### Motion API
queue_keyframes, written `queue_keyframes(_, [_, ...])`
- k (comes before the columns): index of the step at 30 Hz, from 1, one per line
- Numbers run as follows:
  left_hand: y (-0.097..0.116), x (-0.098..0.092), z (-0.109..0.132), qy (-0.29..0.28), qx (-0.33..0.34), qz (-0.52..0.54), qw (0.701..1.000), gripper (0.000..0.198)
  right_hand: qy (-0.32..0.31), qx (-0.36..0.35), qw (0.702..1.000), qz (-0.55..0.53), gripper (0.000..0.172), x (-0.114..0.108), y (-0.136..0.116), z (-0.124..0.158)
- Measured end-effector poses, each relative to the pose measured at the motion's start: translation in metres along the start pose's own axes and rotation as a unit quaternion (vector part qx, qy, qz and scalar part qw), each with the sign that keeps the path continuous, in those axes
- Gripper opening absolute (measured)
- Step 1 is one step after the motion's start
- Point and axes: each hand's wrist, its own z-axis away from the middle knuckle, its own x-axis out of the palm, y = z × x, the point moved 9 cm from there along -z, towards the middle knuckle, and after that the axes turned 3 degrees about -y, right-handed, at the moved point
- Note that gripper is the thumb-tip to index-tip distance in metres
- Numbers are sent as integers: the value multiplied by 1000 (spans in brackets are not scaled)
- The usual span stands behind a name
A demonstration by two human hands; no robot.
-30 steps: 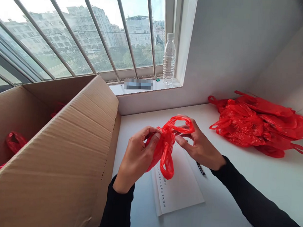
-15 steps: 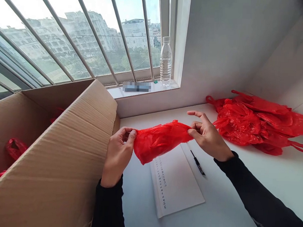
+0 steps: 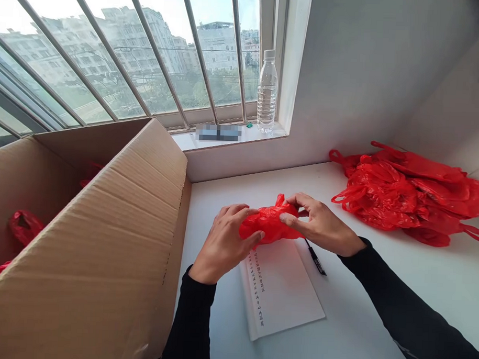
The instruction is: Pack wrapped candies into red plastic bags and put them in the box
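Observation:
Between my hands a red plastic bag is bunched up, above the top of an open notebook with handwritten numbers down its left side. My left hand grips the bag's left end, thumb below and fingers over it. From the right, my right hand holds the other end between thumb and fingers. A small loop of the bag sticks up near my right fingertips. Just below my right hand a black pen lies beside the notebook.
At left stands a large open cardboard box with red bags inside. A heap of red plastic bags lies on the white table at right. A clear bottle stands on the windowsill by the barred window.
The bag was stretched out flat between my hands and is now gathered into a shorter bundle. My left hand has moved right, toward my right hand.

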Motion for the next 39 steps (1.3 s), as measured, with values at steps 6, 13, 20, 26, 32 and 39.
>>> queue_keyframes(6, [-14,-30,2,124,-54,44,990,16,85,29,995,40,14,-34,12,1])
queue_keyframes(13, [-9,-51,8,203,-59,138,967,20,57,4,998,-9,31,-39,9,3])
queue_keyframes(20, [4,-54,14,230,-74,74,968,27,24,36,999,29,24,-30,-1,9])
queue_keyframes(26, [7,-67,27,205,-91,10,974,37,16,0,996,85,39,-26,-21,16])
queue_keyframes(32, [19,-72,34,217,-69,59,972,30,5,-47,990,130,18,-11,-36,19])
queue_keyframes(39, [20,-68,39,275,-32,397,875,21,-11,52,997,59,8,-43,-21,36])
